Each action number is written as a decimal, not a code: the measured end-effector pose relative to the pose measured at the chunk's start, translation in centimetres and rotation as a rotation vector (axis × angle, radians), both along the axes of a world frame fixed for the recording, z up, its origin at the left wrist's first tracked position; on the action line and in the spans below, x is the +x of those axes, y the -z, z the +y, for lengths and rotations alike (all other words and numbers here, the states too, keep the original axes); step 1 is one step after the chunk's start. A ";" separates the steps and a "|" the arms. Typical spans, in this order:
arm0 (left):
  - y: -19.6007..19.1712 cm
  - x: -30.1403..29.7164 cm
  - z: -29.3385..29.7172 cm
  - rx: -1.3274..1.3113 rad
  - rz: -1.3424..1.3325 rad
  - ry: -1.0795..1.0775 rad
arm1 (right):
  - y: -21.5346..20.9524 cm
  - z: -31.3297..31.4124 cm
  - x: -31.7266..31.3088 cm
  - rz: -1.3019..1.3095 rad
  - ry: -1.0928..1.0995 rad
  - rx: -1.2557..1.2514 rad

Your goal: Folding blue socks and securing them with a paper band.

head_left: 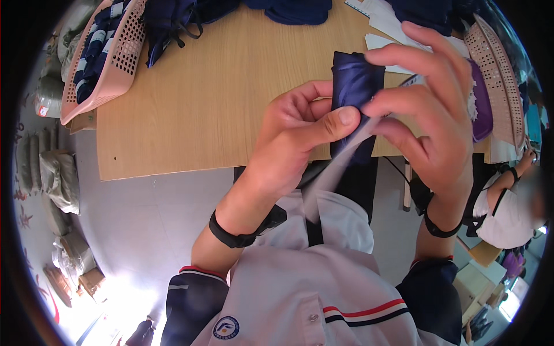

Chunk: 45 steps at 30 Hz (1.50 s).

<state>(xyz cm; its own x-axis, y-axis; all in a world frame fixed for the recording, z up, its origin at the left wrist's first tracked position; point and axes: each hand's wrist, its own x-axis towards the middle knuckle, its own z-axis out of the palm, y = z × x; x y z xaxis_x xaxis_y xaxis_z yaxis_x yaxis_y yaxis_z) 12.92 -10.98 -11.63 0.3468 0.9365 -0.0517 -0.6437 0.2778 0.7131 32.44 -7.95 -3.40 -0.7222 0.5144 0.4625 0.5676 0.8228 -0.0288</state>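
Note:
A tight roll of shiny navy fabric (351, 75) stands upright in front of my chest, over the table's near edge. My left hand (291, 132) grips it from the left, with the thumb across its front and the fingers behind. On the other side, my right hand (433, 109) pinches the end of a thin whitish strip (334, 170) between thumb and finger, against the roll. This strip hangs down toward my lap and is smeared by motion. My right index fingertip touches the top of the roll, and the other fingers are raised.
On the wooden table (213, 104), a pink basket (124, 69) at left holds several banded navy rolls. Navy cloth (173, 23) lies along the far side. White papers (381, 43), a purple item (480, 104) and another basket (496, 75) are at right. A person (505, 213) sits beyond.

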 end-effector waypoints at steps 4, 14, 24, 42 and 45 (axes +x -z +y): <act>0.0 0.5 -0.1 0.030 0.005 -0.018 | 1.3 -0.2 0.9 0.408 -0.051 -0.199; 1.1 -0.2 0.0 0.023 -0.179 0.061 | 0.5 -2.0 -1.4 0.663 0.067 -0.666; 0.8 0.1 0.6 0.030 -0.099 0.050 | 2.6 -0.7 1.7 0.591 0.150 -0.770; -0.2 2.1 0.7 0.136 0.552 -0.189 | 6.8 -1.0 -0.2 1.213 0.322 -1.231; -0.1 2.5 1.1 0.234 0.765 -0.317 | 7.7 -0.9 -0.2 1.356 0.283 -1.327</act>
